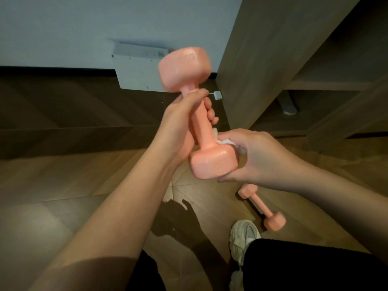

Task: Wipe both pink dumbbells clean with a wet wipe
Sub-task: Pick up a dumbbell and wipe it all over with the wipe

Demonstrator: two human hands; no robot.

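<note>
My left hand point(180, 120) grips the handle of a pink dumbbell point(199, 114), held up in the air and tilted, one head up near the wall and the other low. My right hand point(254, 156) wraps around the lower head and presses a white wet wipe point(225, 141) against it; only a crumpled bit of the wipe shows between fingers and dumbbell. A second pink dumbbell point(262, 206) lies on the wooden floor below my right forearm, next to my shoe.
A wooden cabinet point(273, 59) with open shelves stands at the right. A white panel point(138, 70) leans against the wall ahead, with a small white plug point(217, 95) beside it. My white sneaker point(243, 236) and dark trouser legs are at the bottom.
</note>
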